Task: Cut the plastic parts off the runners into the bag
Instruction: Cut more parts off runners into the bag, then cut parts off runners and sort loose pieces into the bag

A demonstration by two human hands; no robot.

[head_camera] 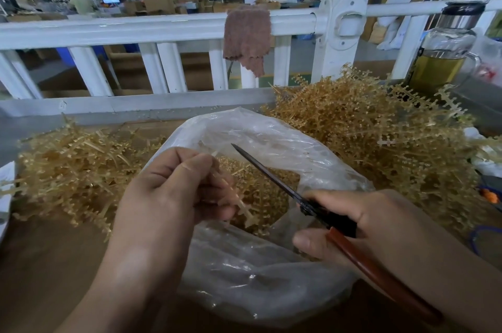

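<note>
A busy workshop stretches out beyond a white railing [135, 28] across the top of the frame, with workers [81, 1] seated among cardboard boxes at the upper left and a pinkish cloth [245, 36] draped over the top rail near the middle. At the upper right a glass bottle [445, 47] with a dark cap stands part full of yellowish liquid. Nearer, on the brown tabletop [54, 264], two heaps of amber plastic runners lie either side of a clear plastic bag [244, 278]: the left heap [70, 167] is low and looks mostly like bare sticks, and the right heap [366, 137] is taller and bristling with small parts. The bag sits in the centre with its mouth gaping upward, and a layer of the same amber pieces [260, 197] shows inside it. The left hand [168, 197], lower centre-left, is curled closed round one runner [239, 202], thumb pressed over the fingers, so that the stick slants down to the right out of the fist and ends in a small cross-shaped tip over the bag's opening. The right hand [366, 221], lower right, grips a pair of scissors [266, 172] by the red-brown handles, fingers wrapped over them and the thumb below. The dark blades look drawn together into one thin point that reaches up and left across the bag's mouth, just beside the runner but not touching it.
</note>
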